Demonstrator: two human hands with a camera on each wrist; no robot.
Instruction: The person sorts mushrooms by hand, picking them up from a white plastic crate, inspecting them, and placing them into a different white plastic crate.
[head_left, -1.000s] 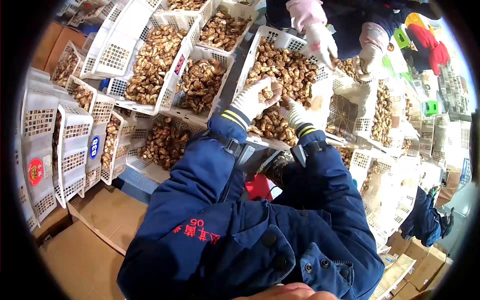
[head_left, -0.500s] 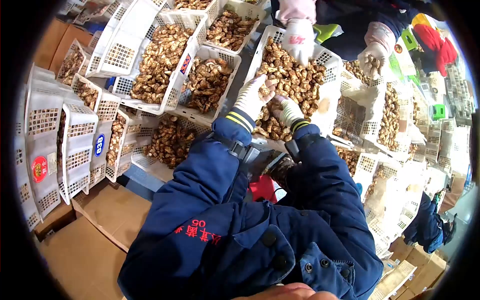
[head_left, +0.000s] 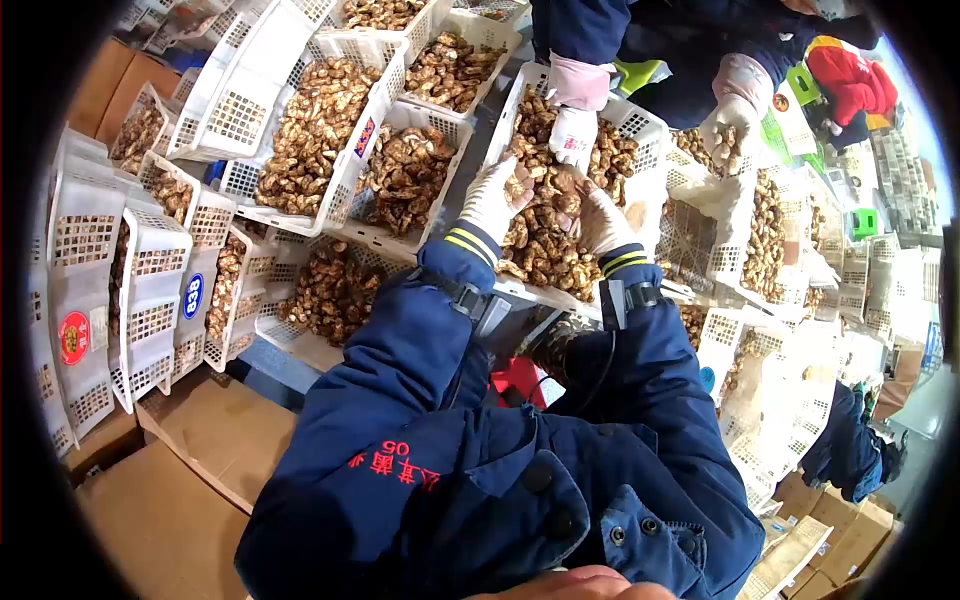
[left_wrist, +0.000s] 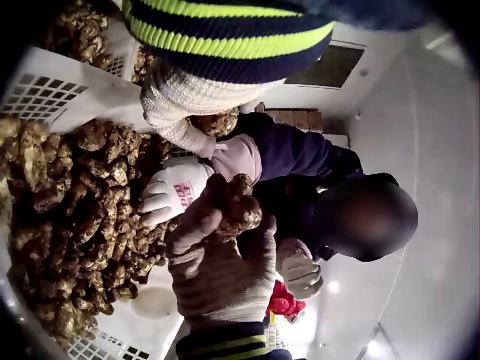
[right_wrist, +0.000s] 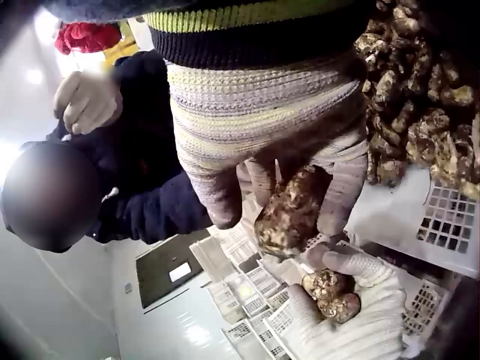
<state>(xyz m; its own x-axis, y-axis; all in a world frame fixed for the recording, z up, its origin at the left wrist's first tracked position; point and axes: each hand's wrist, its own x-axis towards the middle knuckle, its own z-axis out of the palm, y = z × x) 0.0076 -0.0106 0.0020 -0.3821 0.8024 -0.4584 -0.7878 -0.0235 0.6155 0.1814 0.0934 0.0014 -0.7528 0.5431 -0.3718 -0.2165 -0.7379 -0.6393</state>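
Note:
In the head view, my gloved left hand [head_left: 490,204] and right hand [head_left: 604,222] are a little apart over a white crate [head_left: 647,150] of brown knobbly mushrooms [head_left: 545,245]. My left hand [left_wrist: 184,97] grips a mushroom piece [left_wrist: 215,123], seen partly behind its fingers in the left wrist view. A darker clump [right_wrist: 291,217] is pinched between the fingers and thumb of my right hand [right_wrist: 262,124]. The right wrist view also shows the left hand's pale, lumpy piece [right_wrist: 330,292]. Another person's white glove [head_left: 573,137] reaches into the same crate.
More crates of mushrooms [head_left: 318,135] stand at the left, with tilted white crates [head_left: 85,235] beyond. That person's other glove [head_left: 730,130] holds pieces above crates at the right. Cardboard boxes [head_left: 165,515] lie at lower left.
My right hand has moved slightly right and lifted a dark clump into clearer view. The other person's nearer glove has come across to the crate and now reaches lower, closer to my hands.

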